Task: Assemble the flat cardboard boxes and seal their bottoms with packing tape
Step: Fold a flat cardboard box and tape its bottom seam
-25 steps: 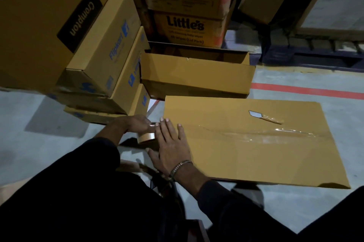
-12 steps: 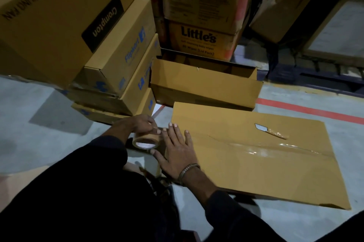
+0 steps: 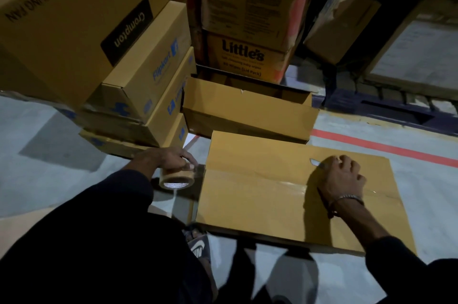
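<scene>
Reaching across, my right hand [image 3: 343, 175] has left the box's near-left edge, where it lay flat half a second ago, and now curls round the knife [image 3: 316, 163] on the cardboard box [image 3: 260, 202], which lies on the floor [image 3: 44, 167]. Knife handle is hidden under my fingers; only the blade shows. Left hand [image 3: 168, 158] still grips the tape roll [image 3: 176, 177] just off the box's left edge.

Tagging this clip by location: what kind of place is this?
Likely a warehouse or packing floor: stacked Flipkart cartons and Little's cartons, a red floor line on concrete, and a dark pallet at the back.
</scene>
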The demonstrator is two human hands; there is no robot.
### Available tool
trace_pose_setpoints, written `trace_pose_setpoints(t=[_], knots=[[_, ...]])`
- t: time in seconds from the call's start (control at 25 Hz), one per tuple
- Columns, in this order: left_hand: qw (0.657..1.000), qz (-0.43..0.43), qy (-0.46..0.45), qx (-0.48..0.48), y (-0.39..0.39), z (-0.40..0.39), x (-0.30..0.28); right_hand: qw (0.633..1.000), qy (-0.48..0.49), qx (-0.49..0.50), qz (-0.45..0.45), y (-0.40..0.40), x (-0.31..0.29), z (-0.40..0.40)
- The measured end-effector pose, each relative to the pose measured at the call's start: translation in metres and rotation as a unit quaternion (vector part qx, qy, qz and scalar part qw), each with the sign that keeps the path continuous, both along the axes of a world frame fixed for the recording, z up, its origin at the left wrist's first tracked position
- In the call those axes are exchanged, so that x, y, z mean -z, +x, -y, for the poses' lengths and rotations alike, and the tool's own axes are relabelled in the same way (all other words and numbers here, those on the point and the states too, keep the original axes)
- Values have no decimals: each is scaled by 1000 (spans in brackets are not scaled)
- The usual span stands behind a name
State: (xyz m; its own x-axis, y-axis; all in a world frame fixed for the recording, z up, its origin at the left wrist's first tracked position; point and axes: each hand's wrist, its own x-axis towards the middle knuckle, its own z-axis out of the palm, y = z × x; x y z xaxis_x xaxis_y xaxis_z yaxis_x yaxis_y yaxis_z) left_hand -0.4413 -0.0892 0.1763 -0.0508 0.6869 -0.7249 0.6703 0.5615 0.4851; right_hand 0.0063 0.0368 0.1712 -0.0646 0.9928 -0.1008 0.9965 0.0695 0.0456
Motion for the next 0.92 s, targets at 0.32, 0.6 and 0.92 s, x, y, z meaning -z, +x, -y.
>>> trace_pose_setpoints(t=[0.32,0.6,0.92], knots=[[1000,-12,8,9,-3,-2,2,962,-29,23,-270,-12,-19,12],[999,-28,4,29,0,-10,-4,672,-373,281,-575,-167,-38,129],[996,-65,-22,48,-2,-10,-13,871,-174,39,-457,-242,-23,177]])
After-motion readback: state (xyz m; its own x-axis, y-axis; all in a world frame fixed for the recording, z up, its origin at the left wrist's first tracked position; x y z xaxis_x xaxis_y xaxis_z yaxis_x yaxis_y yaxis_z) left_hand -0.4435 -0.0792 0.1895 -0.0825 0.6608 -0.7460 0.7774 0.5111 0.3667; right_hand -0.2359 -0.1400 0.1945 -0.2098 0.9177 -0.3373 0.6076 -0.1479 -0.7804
